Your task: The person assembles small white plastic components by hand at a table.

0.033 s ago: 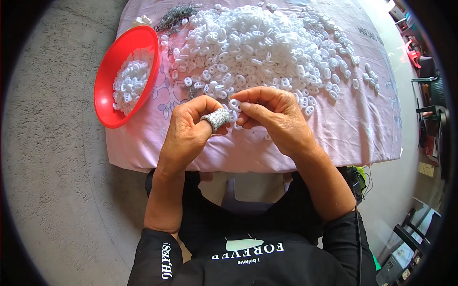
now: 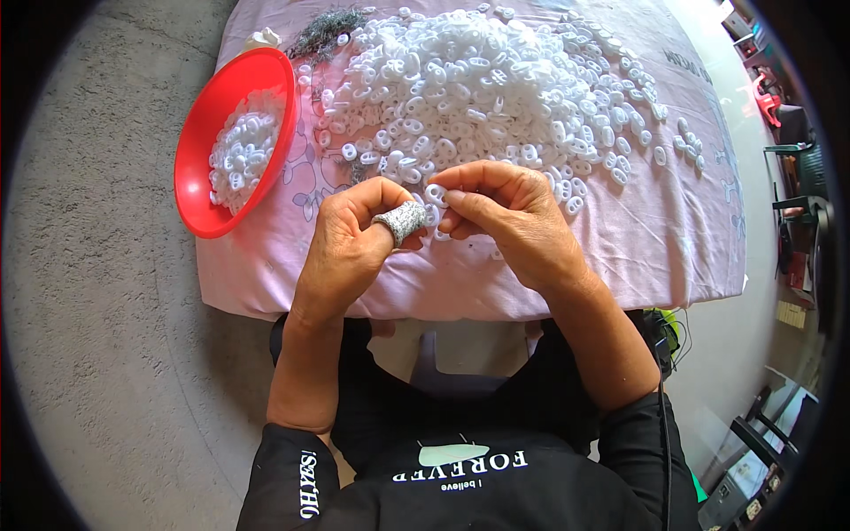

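Note:
My left hand (image 2: pixel 350 239) and my right hand (image 2: pixel 518 221) meet over the near edge of a pink cloth-covered table (image 2: pixel 637 248). Between their fingertips they pinch a small white plastic ring (image 2: pixel 435 195). A grey knitted sleeve (image 2: pixel 400 219) covers my left thumb. Just beyond my fingers lies a big heap of the same white rings (image 2: pixel 496 88). To the left a red bowl (image 2: pixel 197 168) leans on the table corner and holds several more white rings (image 2: pixel 241 150).
A tuft of grey thread (image 2: pixel 329 31) lies at the far left of the table. A grey carpeted floor (image 2: pixel 106 354) lies to the left. Chairs and clutter (image 2: pixel 792 177) stand at the right edge.

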